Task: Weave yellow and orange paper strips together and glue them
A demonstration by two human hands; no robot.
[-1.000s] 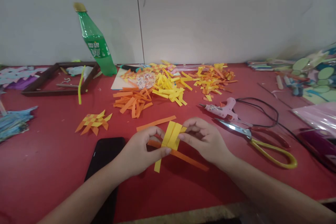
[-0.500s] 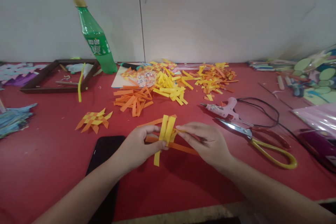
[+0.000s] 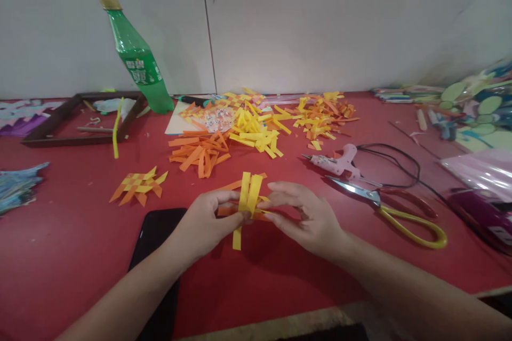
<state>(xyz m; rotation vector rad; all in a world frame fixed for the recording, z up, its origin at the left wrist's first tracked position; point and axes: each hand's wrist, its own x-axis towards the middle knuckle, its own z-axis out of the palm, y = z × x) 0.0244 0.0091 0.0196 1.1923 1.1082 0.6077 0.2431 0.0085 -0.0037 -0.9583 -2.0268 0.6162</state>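
Note:
My left hand [image 3: 216, 216] pinches a small bundle of woven paper strips, thumb in front and fingers behind. Two yellow paper strips [image 3: 248, 192] stand up from the bundle, and the tail of one hangs below the thumb. Orange paper strips [image 3: 229, 211] cross behind them, partly hidden by my fingers. My right hand [image 3: 306, 218] is at the bundle's right side, its thumb and forefinger closed around the strip ends there; exactly which strip they grip is hard to make out. A finished-looking woven yellow-and-orange piece [image 3: 138, 185] lies to the left on the red table [image 3: 80, 256].
A black phone [image 3: 156, 234] lies by my left forearm. Scissors [image 3: 384, 208] and a pink glue gun [image 3: 336, 162] with its cable are at right. Behind are piles of orange strips [image 3: 200, 152] and yellow strips [image 3: 256, 128], a green bottle [image 3: 140, 58] and a brown frame [image 3: 76, 141].
The orange strip that stuck out under my right hand no longer extends there. My right fingers have shifted slightly left, against the bundle. My left hand keeps its pinch; the view has shifted slightly.

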